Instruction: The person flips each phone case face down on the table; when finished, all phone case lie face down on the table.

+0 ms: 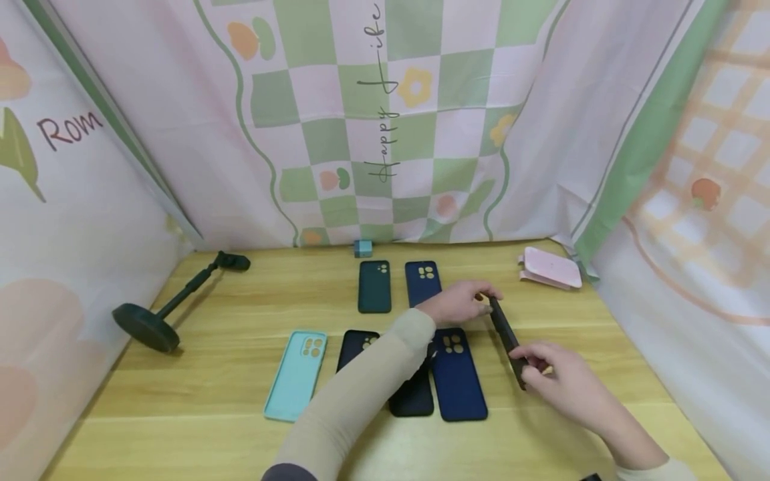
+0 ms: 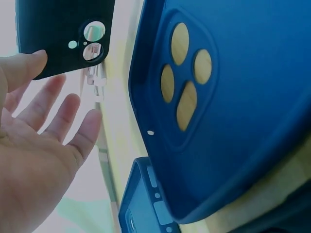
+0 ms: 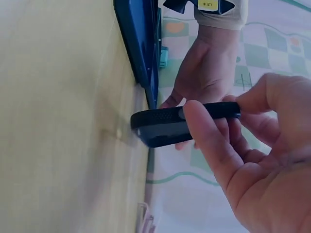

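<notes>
A black phone case (image 1: 504, 334) is held tilted on edge above the right part of the table. My left hand (image 1: 458, 302) pinches its far end; in the left wrist view the thumb lies on the case (image 2: 63, 29) near two round camera holes, the other fingers spread. Lower down, my right hand (image 1: 562, 381) grips the near end between thumb and fingers, as the right wrist view also shows on the case (image 3: 163, 116). Left of it lie a navy case (image 1: 462, 384) and a black case (image 1: 412, 399), the latter partly under the left forearm.
Further cases lie about: turquoise (image 1: 295, 374), black (image 1: 351, 347), dark green (image 1: 374, 287) and navy (image 1: 423, 280). A dark green stand (image 1: 147, 327) lies at left, a blue charger block (image 1: 363, 249) at the back, a pink folding stand (image 1: 550, 267) at back right. Printed curtains enclose the table.
</notes>
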`<state>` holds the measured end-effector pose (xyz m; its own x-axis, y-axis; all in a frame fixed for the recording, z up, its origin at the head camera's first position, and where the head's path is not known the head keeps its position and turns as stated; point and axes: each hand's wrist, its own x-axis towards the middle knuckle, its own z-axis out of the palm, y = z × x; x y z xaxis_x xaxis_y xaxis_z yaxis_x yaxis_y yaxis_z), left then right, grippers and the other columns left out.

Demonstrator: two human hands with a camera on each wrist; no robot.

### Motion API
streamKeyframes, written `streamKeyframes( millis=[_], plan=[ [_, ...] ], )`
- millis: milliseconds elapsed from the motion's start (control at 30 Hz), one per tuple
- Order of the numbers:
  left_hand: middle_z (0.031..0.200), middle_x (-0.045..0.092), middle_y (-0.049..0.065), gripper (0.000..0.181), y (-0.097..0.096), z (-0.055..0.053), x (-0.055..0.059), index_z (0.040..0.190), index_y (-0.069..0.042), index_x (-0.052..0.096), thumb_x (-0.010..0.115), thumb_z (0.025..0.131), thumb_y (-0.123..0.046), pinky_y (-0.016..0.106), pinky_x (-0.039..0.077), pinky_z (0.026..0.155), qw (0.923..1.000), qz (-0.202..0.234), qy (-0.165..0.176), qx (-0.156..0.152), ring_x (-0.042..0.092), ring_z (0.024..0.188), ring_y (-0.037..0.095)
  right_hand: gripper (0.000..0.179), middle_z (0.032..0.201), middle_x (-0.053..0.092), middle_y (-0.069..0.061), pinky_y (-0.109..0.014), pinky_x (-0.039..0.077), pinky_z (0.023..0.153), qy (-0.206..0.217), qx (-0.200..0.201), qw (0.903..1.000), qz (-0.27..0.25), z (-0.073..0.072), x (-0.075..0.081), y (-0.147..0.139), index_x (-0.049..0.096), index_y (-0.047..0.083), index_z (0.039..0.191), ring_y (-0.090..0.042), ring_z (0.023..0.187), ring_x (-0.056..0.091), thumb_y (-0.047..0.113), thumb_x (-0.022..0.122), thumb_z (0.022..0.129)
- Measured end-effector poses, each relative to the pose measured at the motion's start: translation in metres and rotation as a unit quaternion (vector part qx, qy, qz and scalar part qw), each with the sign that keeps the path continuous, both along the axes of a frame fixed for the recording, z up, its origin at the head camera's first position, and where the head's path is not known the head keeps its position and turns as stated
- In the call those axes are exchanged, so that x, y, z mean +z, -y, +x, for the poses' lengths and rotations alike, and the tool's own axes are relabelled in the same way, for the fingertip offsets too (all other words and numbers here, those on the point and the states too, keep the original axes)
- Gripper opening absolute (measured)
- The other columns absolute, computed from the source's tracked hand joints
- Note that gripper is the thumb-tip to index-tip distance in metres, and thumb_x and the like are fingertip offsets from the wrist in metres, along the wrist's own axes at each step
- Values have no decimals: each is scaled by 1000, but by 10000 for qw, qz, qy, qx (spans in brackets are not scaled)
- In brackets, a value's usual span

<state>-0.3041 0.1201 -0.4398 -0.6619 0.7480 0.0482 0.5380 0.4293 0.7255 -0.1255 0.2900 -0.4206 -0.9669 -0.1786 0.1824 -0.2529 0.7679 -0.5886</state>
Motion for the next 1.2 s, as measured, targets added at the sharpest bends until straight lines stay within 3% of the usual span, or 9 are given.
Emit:
streamKeyframes(
  millis=[333, 567, 833, 1000, 1100, 1200],
  plan=[
    [105, 61, -8, 34, 2, -2, -2, 129, -15, 61, 61, 99, -30, 21, 47, 76, 9984, 100, 545, 133, 58, 92, 4, 16, 78, 61, -2, -26, 46, 55, 672, -722, 9937, -534, 4, -7, -3, 69, 8, 108, -11, 66, 59, 15, 65, 94],
    [100, 62, -9, 15, 0, 0, -5, 111, -19, 64, 65, 96, -21, 19, 48, 70, 9992, -29, 367, 124, 58, 86, 4, 30, 81, 65, -4, -28, 49, 56, 1375, -664, 9874, -425, 4, -14, -11, 58, 3, 120, -15, 65, 64, 16, 66, 94],
    [100, 65, -12, 15, -4, 1, -14, 111, -16, 69, 65, 96, -18, 15, 46, 70, 9994, -221, 238, -140, 58, 85, 1, 37, 75, 62, -3, -30, 43, 53, 1915, -775, 9779, -315, 6, -22, -19, 52, 0, 124, -18, 59, 57, 15, 65, 93],
    [101, 65, -12, 19, -4, 2, -18, 114, -15, 70, 64, 97, -19, 18, 48, 68, 9981, -134, 607, -41, 59, 82, 3, 35, 76, 62, -3, -31, 44, 53, 2126, -877, 9727, -301, 4, -25, -25, 54, -2, 122, -19, 60, 58, 14, 65, 93],
    [110, 66, -11, 23, -4, 5, -14, 119, -16, 69, 64, 97, -22, 16, 46, 75, 9975, -97, 700, -57, 61, 94, 2, 36, 82, 64, -3, -32, 45, 55, 2067, -867, 9745, -105, 3, -22, -29, 54, -2, 122, -18, 62, 58, 16, 64, 94],
    [119, 65, -10, 28, -3, 8, -6, 124, -16, 66, 62, 98, -24, 15, 44, 81, 9976, -76, 671, -175, 58, 106, 1, 38, 90, 66, -3, -34, 46, 59, 1753, -792, 9810, 258, 2, -14, -29, 56, -2, 122, -16, 69, 60, 22, 65, 94]
  ],
)
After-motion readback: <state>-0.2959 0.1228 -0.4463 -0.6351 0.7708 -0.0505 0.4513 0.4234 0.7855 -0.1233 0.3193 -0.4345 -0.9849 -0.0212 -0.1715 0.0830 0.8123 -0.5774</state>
